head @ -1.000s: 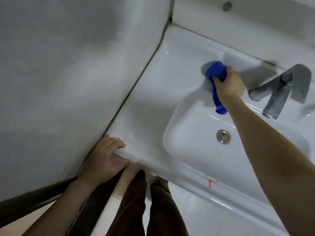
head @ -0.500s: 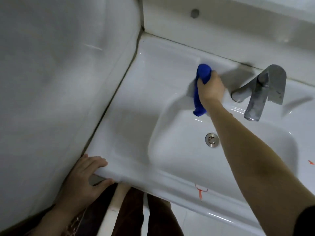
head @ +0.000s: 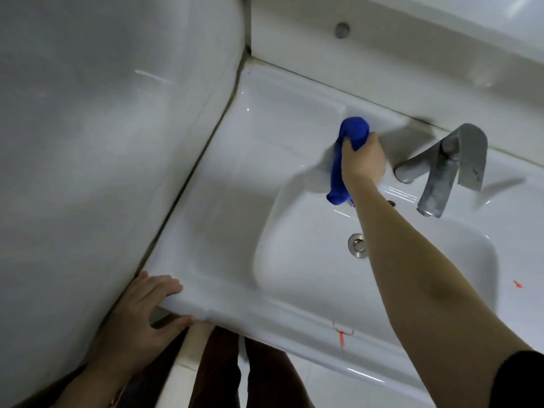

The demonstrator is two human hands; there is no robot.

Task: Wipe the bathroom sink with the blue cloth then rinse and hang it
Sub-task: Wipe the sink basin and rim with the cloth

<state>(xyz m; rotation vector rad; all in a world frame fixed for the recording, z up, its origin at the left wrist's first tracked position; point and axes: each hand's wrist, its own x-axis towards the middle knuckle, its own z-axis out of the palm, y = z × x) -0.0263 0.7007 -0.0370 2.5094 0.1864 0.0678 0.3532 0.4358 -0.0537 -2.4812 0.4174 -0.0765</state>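
Observation:
My right hand (head: 363,159) is closed around a bunched blue cloth (head: 343,163), pressing it on the back ledge of the white sink (head: 223,231), left of the grey metal faucet (head: 441,169). One end of the cloth pokes out above my fingers; the other hangs over the basin's back rim. My left hand (head: 144,310) grips the sink's front left corner, fingers on top and thumb under the edge. My right forearm crosses the basin and hides part of the drain (head: 356,244).
A white wall (head: 88,142) runs along the sink's left side and another stands behind it. Orange marks (head: 341,337) sit on the sink's front edge. My legs in dark trousers (head: 235,375) stand below the front edge.
My right hand with the cloth has stayed on the back ledge left of the faucet, shifting slightly. The camera view has swung, and my left hand has kept its grip on the corner.

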